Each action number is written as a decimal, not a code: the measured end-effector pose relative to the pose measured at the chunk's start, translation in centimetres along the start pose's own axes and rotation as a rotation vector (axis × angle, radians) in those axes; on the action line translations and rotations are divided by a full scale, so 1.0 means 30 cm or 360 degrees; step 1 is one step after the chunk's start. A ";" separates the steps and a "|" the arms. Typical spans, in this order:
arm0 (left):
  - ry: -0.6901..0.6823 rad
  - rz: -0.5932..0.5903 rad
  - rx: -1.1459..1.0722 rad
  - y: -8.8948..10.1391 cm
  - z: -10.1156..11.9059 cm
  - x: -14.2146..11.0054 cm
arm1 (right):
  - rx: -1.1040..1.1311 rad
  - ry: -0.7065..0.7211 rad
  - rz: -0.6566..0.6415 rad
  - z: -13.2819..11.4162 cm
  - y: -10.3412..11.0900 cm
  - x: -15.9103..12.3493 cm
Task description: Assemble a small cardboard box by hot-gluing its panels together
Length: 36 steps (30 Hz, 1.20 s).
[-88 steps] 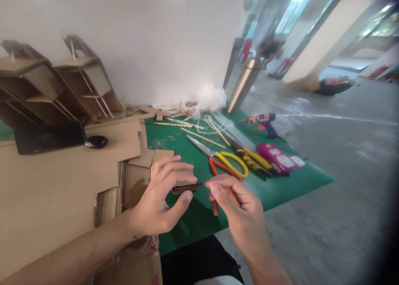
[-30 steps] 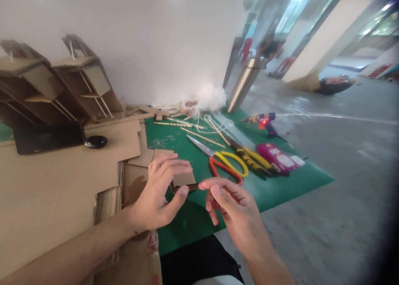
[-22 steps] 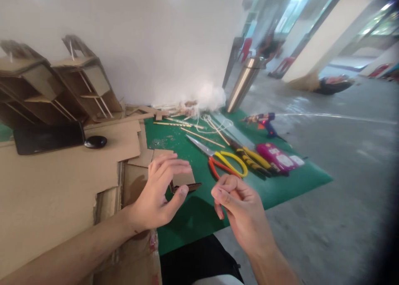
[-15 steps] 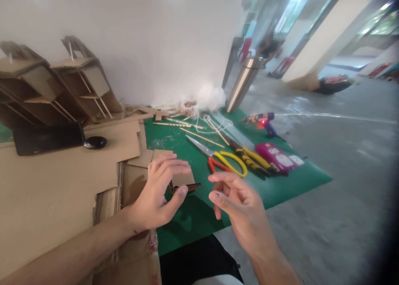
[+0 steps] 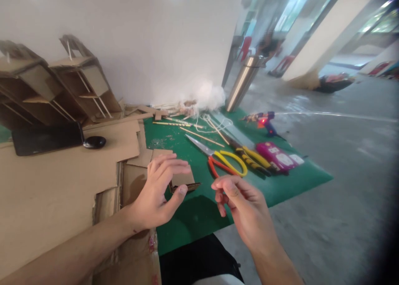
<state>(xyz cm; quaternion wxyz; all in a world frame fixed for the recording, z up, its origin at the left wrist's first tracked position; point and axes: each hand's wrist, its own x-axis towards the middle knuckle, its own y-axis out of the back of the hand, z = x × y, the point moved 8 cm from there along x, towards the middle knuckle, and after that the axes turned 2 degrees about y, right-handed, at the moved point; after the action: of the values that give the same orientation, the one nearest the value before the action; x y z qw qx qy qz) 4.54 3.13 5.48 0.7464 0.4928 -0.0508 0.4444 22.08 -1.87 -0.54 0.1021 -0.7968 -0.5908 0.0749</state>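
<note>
My left hand [image 5: 158, 191] pinches a small folded piece of brown cardboard [image 5: 183, 182] between thumb and fingers, just above the green cutting mat [image 5: 193, 218]. My right hand [image 5: 241, 204] hovers a little to the right of the piece, apart from it. Its thumb and forefinger are pressed together in a pinch, and I cannot make out anything between them. Scissors [image 5: 222, 160] with one yellow and one red handle lie on the mat just beyond my right hand.
Large cardboard sheets [image 5: 62, 173] cover the left, with a black phone [image 5: 46, 138] and a cardboard shelf model [image 5: 59, 85] behind. On the mat lie wooden sticks [image 5: 199, 135], yellow-handled pliers [image 5: 251, 158], a pink box [image 5: 279, 157], a glue gun [image 5: 263, 121] and a steel tumbler [image 5: 241, 83].
My right hand drew back from the end of the cardboard piece, opened briefly, then closed into a pinch again. The left hand kept its hold and barely moved.
</note>
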 end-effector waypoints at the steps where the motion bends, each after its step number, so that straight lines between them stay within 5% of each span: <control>1: 0.0000 -0.0001 0.0001 0.000 0.000 0.000 | 0.0018 -0.0007 0.0015 -0.002 0.004 -0.002; 23: 0.0004 -0.0050 0.0039 -0.007 0.001 0.001 | 0.0024 0.0013 0.0181 0.001 0.039 0.003; 31: 0.0041 -0.0207 0.0169 -0.050 -0.015 0.003 | -0.0851 0.0245 -0.0095 -0.115 0.095 -0.051; 36: 0.0063 -0.0137 0.0116 -0.044 -0.022 0.004 | -0.1494 -0.0006 -0.0487 -0.078 0.300 -0.120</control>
<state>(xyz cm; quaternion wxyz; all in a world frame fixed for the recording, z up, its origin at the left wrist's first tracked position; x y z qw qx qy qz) 5.32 3.56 4.30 0.7473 0.5125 0.0014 0.4229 29.92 -8.02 -0.55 -0.2591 -0.6608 -0.6712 -0.2138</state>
